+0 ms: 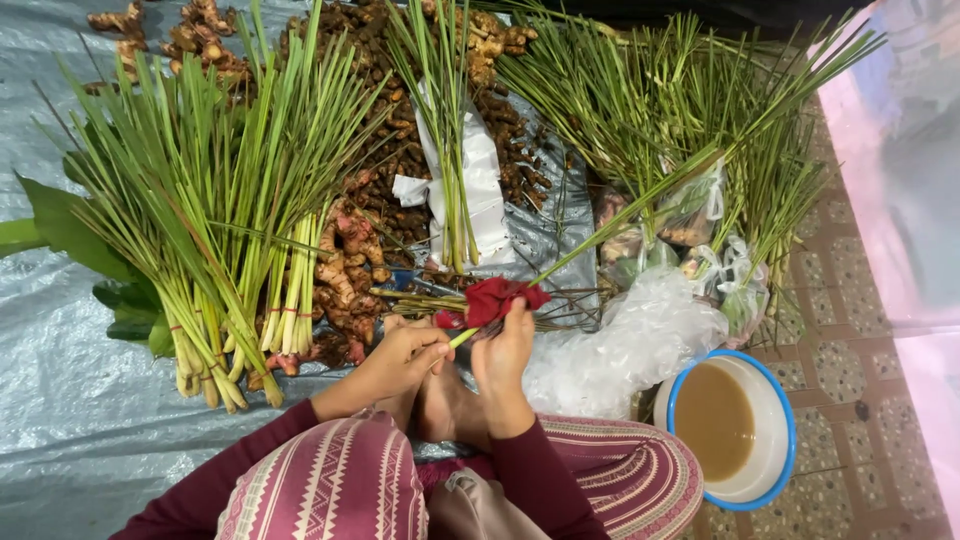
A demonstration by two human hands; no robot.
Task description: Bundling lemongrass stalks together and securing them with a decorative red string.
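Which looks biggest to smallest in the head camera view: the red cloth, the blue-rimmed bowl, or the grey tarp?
1. Grey tarp, by far the largest.
2. Blue-rimmed bowl.
3. Red cloth, held in the right hand.

Your left hand (405, 355) and right hand (503, 350) meet just before your knees, both on one lemongrass stalk (600, 240) that slants up to your right, with a cloth (495, 298) around its lower end. Tied lemongrass bundles (215, 240) lie to your left on the tarp (60, 420), galangal roots (345, 265) between them and your hands. A basin (735, 430) of liquid stands at your right, behind it a crumpled plastic bag (625, 345).
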